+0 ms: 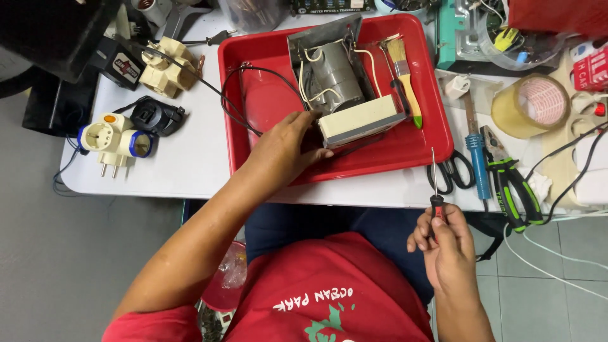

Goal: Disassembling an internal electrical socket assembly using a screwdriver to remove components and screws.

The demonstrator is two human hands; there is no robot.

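Your bench is a white table (190, 158) over a grey floor, crowded on every side of the red tray (266, 101), which sits at its middle. Left of the tray lie cream plug adapters (168, 66), a black plug (155, 117) and a white-and-blue adapter (117, 142). Right of the tray you have black scissors (453, 172), a blue soldering iron (476, 149), green-handled pliers (513, 187) and a roll of clear tape (531, 104). A black cable (231, 104) runs from the adapters across the tray's left rim.

Inside the tray, toward its far right part, sits the opened unit (342, 88): a grey metal chassis carrying a dull cylindrical core wound about with cream wires, and a cream rectangular cover along its near edge. It lies tilted, corner toward you. A yellow-handled brush (405, 79) lies just beside it, nearer the tray's right wall.

Your left hand (285, 149) rests in the tray, fingers spread, its fingertips touching the unit's near left corner; whether it grips or merely steadies, the view does not settle. Your right hand (446, 244) is off the tray, below its right corner and past the table edge, fingers pinched round the handle of a screwdriver (434, 183) held shaft upward.
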